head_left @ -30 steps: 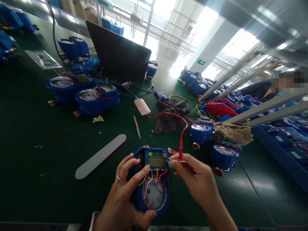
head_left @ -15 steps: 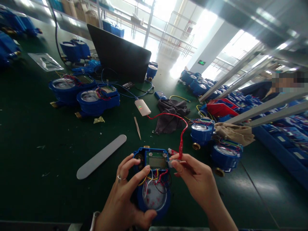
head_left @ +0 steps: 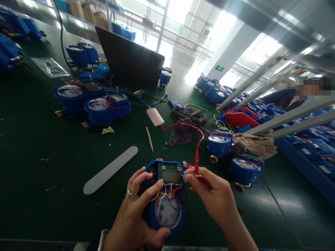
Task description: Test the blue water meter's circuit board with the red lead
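blue meter: long axis fore-and-aft, display far, dial near

Red cable, obstacle before right hand

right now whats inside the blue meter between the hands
Inside the blue meter: a green circuit board with a grey display, coloured wires and a round dial. The left hand covers part of the meter's left side, and anything beneath the board is hidden.

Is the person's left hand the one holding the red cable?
No, the right hand pinches the red cable near its lower end, while the left hand grips the blue meter.
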`<state>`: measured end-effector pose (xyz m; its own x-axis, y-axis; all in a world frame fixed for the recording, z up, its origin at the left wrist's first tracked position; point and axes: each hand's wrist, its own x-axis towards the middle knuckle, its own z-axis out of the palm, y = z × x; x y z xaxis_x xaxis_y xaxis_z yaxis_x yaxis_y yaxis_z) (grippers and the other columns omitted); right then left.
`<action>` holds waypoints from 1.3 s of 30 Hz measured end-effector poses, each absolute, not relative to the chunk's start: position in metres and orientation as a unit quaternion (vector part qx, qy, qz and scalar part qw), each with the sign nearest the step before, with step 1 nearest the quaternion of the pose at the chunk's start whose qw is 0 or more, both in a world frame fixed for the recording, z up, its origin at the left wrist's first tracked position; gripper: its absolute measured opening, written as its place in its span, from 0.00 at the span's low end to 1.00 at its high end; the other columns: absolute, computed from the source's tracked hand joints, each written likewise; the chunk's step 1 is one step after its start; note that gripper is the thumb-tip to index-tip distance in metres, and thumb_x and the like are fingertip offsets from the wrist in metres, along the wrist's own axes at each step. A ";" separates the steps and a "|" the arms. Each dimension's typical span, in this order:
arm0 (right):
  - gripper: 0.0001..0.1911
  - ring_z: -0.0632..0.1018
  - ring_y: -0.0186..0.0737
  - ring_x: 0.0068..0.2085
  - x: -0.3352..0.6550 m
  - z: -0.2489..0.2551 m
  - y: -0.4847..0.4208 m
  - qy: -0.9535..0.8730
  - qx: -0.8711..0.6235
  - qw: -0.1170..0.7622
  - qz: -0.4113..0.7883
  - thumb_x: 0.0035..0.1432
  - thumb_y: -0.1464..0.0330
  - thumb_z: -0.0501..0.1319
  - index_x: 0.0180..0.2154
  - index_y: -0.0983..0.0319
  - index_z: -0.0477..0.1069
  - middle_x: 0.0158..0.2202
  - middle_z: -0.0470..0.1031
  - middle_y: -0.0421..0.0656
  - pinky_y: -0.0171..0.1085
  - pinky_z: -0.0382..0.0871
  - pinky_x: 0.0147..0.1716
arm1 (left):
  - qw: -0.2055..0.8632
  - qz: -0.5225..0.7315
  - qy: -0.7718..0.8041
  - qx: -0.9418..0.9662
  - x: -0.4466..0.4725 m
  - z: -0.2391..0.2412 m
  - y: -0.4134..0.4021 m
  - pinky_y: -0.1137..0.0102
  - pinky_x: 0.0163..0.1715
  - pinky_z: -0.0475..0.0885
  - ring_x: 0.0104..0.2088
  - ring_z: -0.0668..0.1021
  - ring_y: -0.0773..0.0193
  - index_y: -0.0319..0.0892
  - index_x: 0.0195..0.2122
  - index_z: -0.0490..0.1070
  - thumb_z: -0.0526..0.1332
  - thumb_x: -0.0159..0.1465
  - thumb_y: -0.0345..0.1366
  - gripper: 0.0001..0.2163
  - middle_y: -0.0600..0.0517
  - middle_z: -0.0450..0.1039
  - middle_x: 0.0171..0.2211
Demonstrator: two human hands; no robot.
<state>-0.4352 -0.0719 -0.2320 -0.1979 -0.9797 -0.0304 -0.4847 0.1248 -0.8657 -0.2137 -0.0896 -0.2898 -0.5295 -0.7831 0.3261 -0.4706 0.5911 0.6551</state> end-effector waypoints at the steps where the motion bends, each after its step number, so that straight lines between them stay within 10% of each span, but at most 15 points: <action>1: 0.12 0.79 0.38 0.30 -0.435 -0.232 -0.072 0.675 -0.542 0.326 -0.380 0.59 0.59 0.60 0.36 0.61 0.74 0.34 0.78 0.44 0.32 0.76 0.22 | 0.308 -0.254 -0.837 0.374 -0.214 -0.290 -0.090 0.41 0.50 0.70 0.60 0.57 0.36 0.50 0.58 0.56 0.62 0.50 0.57 0.36 0.43 0.49 0.56; 39: 0.12 0.79 0.38 0.30 -0.435 -0.231 -0.072 0.671 -0.538 0.332 -0.386 0.59 0.59 0.61 0.35 0.61 0.75 0.33 0.78 0.43 0.32 0.76 0.24 | 0.294 -0.277 -0.832 0.380 -0.213 -0.289 -0.089 0.38 0.50 0.68 0.61 0.56 0.36 0.52 0.59 0.54 0.64 0.50 0.55 0.37 0.43 0.49 0.56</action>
